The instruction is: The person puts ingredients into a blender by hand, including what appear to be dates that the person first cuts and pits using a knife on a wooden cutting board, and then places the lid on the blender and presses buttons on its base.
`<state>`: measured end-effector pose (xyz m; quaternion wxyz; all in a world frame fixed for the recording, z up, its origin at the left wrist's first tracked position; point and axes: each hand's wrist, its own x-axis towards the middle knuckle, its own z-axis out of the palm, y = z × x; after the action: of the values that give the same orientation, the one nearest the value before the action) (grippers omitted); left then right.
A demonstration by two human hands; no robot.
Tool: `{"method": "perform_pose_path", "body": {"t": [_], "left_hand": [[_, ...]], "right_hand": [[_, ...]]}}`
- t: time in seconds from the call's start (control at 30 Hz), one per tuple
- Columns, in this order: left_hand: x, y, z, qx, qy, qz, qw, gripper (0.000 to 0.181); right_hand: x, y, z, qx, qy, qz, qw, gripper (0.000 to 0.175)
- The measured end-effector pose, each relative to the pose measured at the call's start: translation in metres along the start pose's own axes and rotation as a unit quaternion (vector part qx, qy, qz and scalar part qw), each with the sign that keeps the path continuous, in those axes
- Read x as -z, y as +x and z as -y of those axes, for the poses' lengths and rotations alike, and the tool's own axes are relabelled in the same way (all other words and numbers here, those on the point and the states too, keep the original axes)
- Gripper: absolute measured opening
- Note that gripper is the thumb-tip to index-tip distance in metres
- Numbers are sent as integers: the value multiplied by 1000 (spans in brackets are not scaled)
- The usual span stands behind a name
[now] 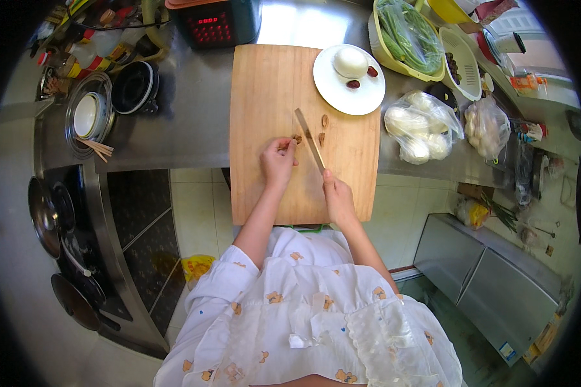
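Note:
My right hand (338,197) grips a kitchen knife (313,147), its blade slanting up and left above a wooden cutting board (261,96). Just left of the blade, my left hand (278,159) pinches a small brown piece (297,139), perhaps of date, between its fingertips. To the right of the knife two more brown pieces lie on the board, an oval one (325,120) and a darker one (321,139). A white plate (331,99) rests on the board's far right corner. It holds a round white bun (351,63) and two red dates (353,84).
Behind the board stands an appliance with a red display (213,24). Bagged white buns (421,128) and a yellow basket of green vegetables (406,43) are at right. Stacked bowls (89,116), chopsticks (97,146) and a black dish (133,87) sit at left, above a stove with pans (43,217).

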<state>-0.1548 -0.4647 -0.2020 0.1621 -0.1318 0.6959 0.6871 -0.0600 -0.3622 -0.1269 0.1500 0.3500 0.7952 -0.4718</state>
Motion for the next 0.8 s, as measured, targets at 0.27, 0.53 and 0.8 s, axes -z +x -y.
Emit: {"method": "perform_pose_path", "body": {"t": [0.27,0.53,0.8], "left_hand": [[1,0,-3,-12,41,-14,999,14],[-1,0,0,-22,16,-21,999,13],[-4,-3,-7,-27,35,-24,999,9]], "right_hand": [[0,0,13,30,-98,7,995,59],[-5,7,10,33,-135,-3,990,58],[-4,10,4,25,-65,-21,997,61]]}}
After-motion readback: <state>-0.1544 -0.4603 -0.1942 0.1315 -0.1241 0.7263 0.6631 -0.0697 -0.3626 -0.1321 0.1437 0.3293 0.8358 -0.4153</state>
